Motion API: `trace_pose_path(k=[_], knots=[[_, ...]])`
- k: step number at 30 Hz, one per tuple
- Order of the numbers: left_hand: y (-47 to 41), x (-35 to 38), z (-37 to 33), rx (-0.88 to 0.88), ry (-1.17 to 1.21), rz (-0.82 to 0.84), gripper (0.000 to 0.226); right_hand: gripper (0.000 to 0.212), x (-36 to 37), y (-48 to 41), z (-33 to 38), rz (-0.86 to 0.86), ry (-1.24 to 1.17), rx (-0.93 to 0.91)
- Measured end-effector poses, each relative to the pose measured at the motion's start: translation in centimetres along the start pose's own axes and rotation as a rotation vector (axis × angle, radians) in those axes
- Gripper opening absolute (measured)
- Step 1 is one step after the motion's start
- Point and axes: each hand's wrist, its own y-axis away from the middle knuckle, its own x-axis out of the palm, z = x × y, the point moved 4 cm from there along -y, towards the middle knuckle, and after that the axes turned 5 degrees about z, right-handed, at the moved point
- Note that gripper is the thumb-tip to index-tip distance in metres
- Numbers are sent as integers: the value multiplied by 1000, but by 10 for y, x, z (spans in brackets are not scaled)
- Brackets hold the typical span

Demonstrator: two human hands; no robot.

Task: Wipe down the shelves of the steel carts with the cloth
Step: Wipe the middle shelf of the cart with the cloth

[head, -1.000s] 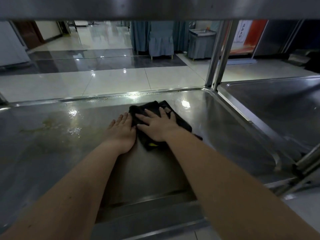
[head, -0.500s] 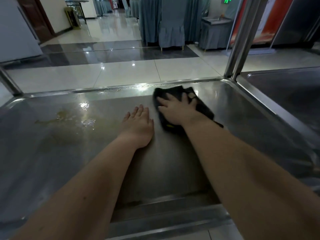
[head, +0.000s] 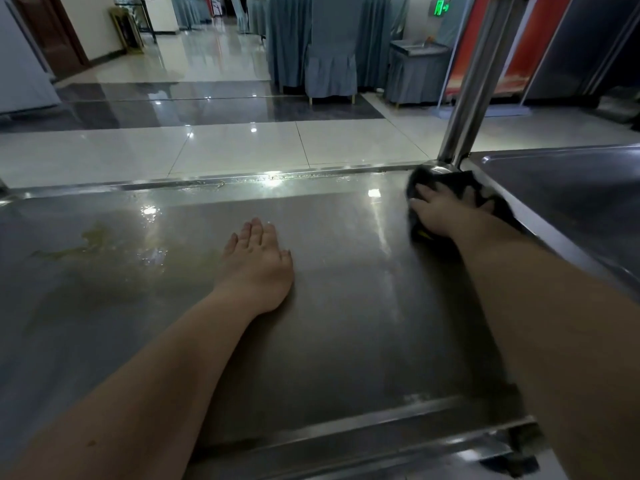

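At the far right corner of the shelf (head: 346, 306), the black cloth (head: 450, 181) lies bunched against the foot of the post (head: 474, 81), touching the raised edge that meets the next cart (head: 571, 195). My right hand (head: 440, 216) presses on it with fingers spread and nearly straight; it pins the cloth rather than gripping it. My left hand (head: 258, 261) lies palm down on bare steel near the middle, fingers together and straight, holding nothing; it looks like a brace for the reach.

Several things could go wrong from here. Because the cloth is only pressed, a quick pull back along the edge may leave part of it caught at the post's foot, so that the hand slides off it. The folds also look uneven, so the tight angle under the post may get skimmed instead of cleaned.

Wet glare shows on the steel just left of the bracing hand. If that palm carries weight and the film reaches it, it could skid and pitch me forward.

A yellowish stain (head: 91, 237) spreads over the left part, well apart from the cloth, and specks sit along the far rim (head: 207, 184). Both look untouched. Working only this corner would leave them, and dragging a loaded cloth through the stain might smear it across the steel nearby.
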Motion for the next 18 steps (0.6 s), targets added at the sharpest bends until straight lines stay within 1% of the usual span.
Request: trace_pose_path(k=[2,4,6,7,9,11,15,17,18], knots=[[1,0,1,-5,4,-2,61,54,10,10,59,-1,11,-149],[1,-1,2,-9,1,-10,60,55,27,31,129,-5,48,-366],[2,-2,3,-7,22,-5,60,53,45,59,181,30,58,-544],[3,-3,3,-5,35,1,60,52,50,66,194,51,50,-591],[3,-4,4,-5,40,9,61,51,46,66,187,75,41,-616],[3,-3,3,-5,32,10,60,52,33,48,143,35,46,-530],[2,-2,2,-4,36,10,60,52,9,18,1,11,34,-105],[2,-2,2,-3,47,12,60,53,5,26,-34,9,-33,68],[2,-3,2,-4,64,18,60,54,6,34,-34,13,-38,89]])
